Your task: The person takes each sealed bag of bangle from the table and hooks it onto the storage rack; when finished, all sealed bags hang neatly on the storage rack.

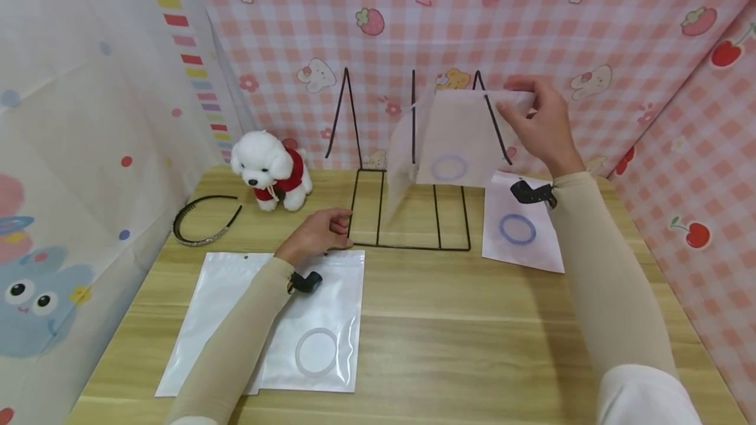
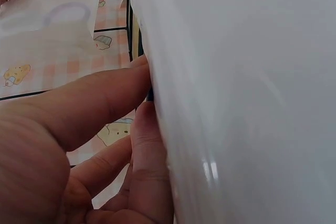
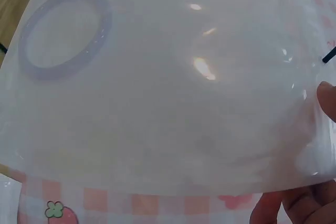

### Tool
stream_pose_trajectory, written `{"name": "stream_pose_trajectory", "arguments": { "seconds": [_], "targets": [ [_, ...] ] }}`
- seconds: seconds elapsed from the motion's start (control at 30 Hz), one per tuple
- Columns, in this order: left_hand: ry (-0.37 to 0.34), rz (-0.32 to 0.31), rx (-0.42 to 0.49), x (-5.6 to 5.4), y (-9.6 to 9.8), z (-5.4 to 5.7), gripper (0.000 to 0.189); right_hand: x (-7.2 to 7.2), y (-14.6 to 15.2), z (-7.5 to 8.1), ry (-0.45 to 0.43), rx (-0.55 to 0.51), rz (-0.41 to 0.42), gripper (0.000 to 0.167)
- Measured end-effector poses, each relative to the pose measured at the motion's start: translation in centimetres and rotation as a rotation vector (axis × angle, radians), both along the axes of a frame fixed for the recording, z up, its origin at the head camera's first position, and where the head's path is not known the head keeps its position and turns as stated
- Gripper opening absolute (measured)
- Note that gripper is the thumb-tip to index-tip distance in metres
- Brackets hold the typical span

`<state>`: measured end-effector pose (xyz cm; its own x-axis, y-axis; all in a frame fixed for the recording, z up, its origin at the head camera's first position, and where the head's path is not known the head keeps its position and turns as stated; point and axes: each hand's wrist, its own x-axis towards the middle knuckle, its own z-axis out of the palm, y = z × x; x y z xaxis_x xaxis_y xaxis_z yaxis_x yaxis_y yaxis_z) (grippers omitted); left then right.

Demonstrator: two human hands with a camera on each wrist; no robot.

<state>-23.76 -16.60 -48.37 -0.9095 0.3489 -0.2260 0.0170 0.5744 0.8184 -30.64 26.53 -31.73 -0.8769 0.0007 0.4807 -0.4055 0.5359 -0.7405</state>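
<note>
My left hand grips the front left corner of a black wire rack, thumb and fingertips at the wire in the left wrist view. My right hand pinches the upper right corner of a translucent zip bag printed with a pale purple ring. That bag hangs over the rack's right part, overlapping an upright divider in the head view. A similar translucent bag stands near the rack's middle divider. In the right wrist view the held bag fills most of the picture, with fingers at its edge.
Two white zip bags lie overlapping at the front left. Another bag with a purple ring lies right of the rack. A white plush dog in red and a black headband are at the back left. Patterned cloth hangs behind.
</note>
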Motion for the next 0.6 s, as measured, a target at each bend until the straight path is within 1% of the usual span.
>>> {"name": "stream_pose_trajectory", "arguments": {
  "seconds": [0.1, 0.2, 0.37, 0.5, 0.6],
  "targets": [
    [0.002, 0.001, 0.001, 0.0, 0.1, 0.0, 0.073, -0.2, 0.7, -0.9, -0.012, -0.070, 0.034, 0.048],
    [0.007, 0.005, -0.001, 0.0, 0.1, -0.1, 0.073, -0.1, 1.5, -1.9, -0.050, -0.093, 0.039, 0.049],
    [0.003, 0.011, -0.003, 0.0, 0.1, -0.2, 0.073, 0.4, 3.3, -4.1, -0.150, -0.030, -0.019, 0.046],
    [0.005, 0.009, -0.009, 0.0, 0.1, -0.1, 0.073, 0.3, 5.0, -6.4, -0.198, 0.043, -0.057, 0.040],
    [0.001, 0.008, -0.007, 0.0, 0.1, 0.0, 0.073, -0.2, 6.4, -8.3, -0.257, 0.097, -0.099, 0.040]
  ]
}}
